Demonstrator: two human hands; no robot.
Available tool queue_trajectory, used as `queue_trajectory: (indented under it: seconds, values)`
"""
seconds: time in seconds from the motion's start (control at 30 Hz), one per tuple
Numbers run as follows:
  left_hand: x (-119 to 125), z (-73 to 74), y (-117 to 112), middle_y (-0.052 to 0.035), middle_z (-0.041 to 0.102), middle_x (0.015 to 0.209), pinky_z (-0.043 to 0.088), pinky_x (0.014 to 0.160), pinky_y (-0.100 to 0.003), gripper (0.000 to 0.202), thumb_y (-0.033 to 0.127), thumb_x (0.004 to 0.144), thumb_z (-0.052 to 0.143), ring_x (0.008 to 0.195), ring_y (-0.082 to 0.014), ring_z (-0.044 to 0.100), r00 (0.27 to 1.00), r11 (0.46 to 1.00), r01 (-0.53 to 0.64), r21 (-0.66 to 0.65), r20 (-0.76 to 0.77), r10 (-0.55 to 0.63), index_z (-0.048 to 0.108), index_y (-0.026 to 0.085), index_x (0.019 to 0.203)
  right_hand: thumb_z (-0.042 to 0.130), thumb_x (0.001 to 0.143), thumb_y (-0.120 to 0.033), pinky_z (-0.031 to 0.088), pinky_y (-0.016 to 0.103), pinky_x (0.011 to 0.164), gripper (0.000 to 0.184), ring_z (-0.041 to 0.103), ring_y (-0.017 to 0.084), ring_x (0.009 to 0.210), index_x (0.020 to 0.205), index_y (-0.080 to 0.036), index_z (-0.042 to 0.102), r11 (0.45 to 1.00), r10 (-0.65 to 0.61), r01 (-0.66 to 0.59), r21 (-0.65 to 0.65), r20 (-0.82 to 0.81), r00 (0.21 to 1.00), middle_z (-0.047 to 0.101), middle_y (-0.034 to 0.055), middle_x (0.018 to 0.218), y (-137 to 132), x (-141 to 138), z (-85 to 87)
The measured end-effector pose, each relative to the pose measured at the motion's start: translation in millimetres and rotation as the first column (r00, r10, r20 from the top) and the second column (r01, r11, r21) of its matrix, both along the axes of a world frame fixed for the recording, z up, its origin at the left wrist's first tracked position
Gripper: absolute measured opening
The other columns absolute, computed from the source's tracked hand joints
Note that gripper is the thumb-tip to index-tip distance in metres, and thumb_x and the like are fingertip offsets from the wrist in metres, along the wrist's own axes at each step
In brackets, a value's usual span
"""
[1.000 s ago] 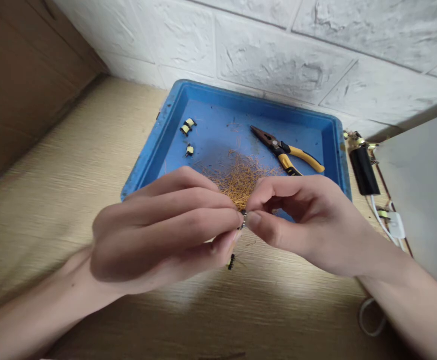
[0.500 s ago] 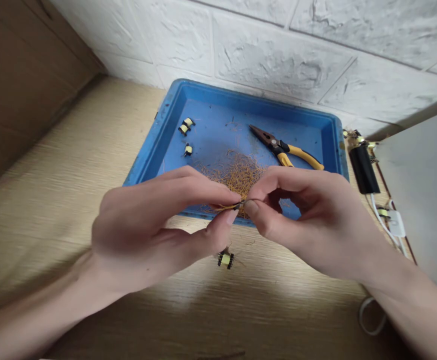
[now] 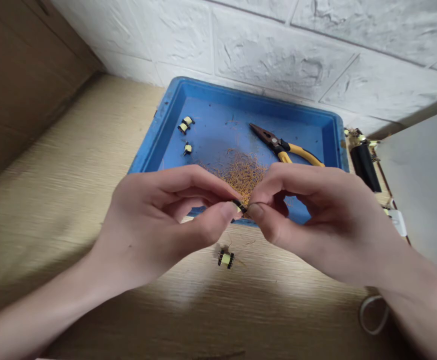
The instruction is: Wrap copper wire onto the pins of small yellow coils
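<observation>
L hand [image 3: 154,225] pinching sm. coil [image 3: 240,206] at 10 o'clock end, R hand [image 3: 316,220] at 4 o'clock end | coil axis 10–4, midway betw. hands | spare coil [image 3: 226,259] 6 o'clock | wire scraps [image 3: 243,175] 12 o'clock | pliers [image 3: 278,146] 1 o'clock, in blue tray [image 3: 218,90]

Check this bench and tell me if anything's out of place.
One yellow-taped coil bobbin lies on the wooden bench, outside the blue plastic tray and just past its front edge. The other bobbins sit inside the tray, so this one looks stray.
</observation>
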State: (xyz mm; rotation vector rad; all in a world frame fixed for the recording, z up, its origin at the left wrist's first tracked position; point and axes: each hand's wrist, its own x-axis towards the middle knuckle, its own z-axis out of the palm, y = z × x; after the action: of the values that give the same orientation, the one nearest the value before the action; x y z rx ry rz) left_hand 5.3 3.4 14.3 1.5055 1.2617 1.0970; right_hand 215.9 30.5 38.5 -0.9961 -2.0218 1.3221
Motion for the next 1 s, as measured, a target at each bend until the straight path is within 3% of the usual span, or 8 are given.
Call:
queue_trajectory:
  seconds: [0.13, 0.37, 0.53, 0.77, 1.0]
  values:
    - [-3, 2.1, 2, 0.0096, 0.073, 0.057, 0.044, 0.040, -0.006, 0.017, 0.016, 0.075, 0.073, 0.044, -0.0056, 0.061, 0.997, 0.999, -0.019, -0.046, -0.069, 0.016, 0.081, 0.031, 0.075, 0.069, 0.090, -0.004, 0.046, 0.022, 0.064, 0.017, 0.055, 0.007, 0.071, 0.083, -0.019, 0.067, 0.997, 0.038, -0.040, -0.061, -0.037, 0.999, 0.061, -0.0064, 0.078, 0, 5, -0.6]
    - [-8, -0.7, 3, 0.0067, 0.077, 0.065, 0.048, 0.048, -0.011, 0.016, 0.021, 0.082, 0.078, 0.054, -0.0081, 0.064, 0.999, 0.991, 0.045, -0.128, -0.009, -0.047, 0.086, 0.035, 0.082, 0.070, 0.096, -0.013, 0.048, 0.024, 0.064, 0.010, 0.059, 0.009, 0.071, 0.089, -0.020, 0.071, 0.992, 0.075, -0.083, -0.096, -0.085, 0.994, 0.067, -0.0045, 0.078, 5, 5, -1.4]
    - [-8, -2.0, 1, 0.0057, 0.077, 0.066, 0.051, 0.049, -0.015, 0.022, 0.014, 0.083, 0.076, 0.056, -0.0109, 0.068, 0.998, 0.998, 0.052, -0.037, -0.025, -0.053, 0.087, 0.033, 0.079, 0.068, 0.098, -0.014, 0.047, 0.023, 0.063, 0.009, 0.059, 0.008, 0.072, 0.090, -0.018, 0.071, 0.990, 0.101, -0.107, -0.087, -0.079, 0.992, 0.067, -0.0037, 0.079, 6, 7, 0.5]
    - [-6, -1.7, 1, 0.0078, 0.072, 0.057, 0.042, 0.041, -0.016, 0.026, 0.013, 0.080, 0.075, 0.046, -0.0086, 0.058, 0.994, 0.997, 0.039, 0.073, -0.108, -0.031, 0.087, 0.036, 0.082, 0.066, 0.097, -0.011, 0.047, 0.025, 0.063, 0.011, 0.060, 0.011, 0.072, 0.090, -0.019, 0.070, 0.987, 0.134, -0.135, -0.083, -0.015, 0.991, 0.067, -0.0018, 0.080, 7, 10, 4.7]
    - [-6, -0.2, 1, 0.0064, 0.064, 0.049, 0.031, 0.033, -0.018, 0.021, 0.015, 0.078, 0.074, 0.039, -0.0091, 0.051, 0.988, 0.997, 0.055, 0.044, -0.145, -0.048, 0.086, 0.033, 0.077, 0.064, 0.098, -0.011, 0.046, 0.024, 0.063, 0.013, 0.058, 0.010, 0.072, 0.090, -0.019, 0.070, 0.977, 0.183, -0.185, -0.102, -0.027, 0.983, 0.065, -0.0026, 0.080, 9, 12, 2.6]
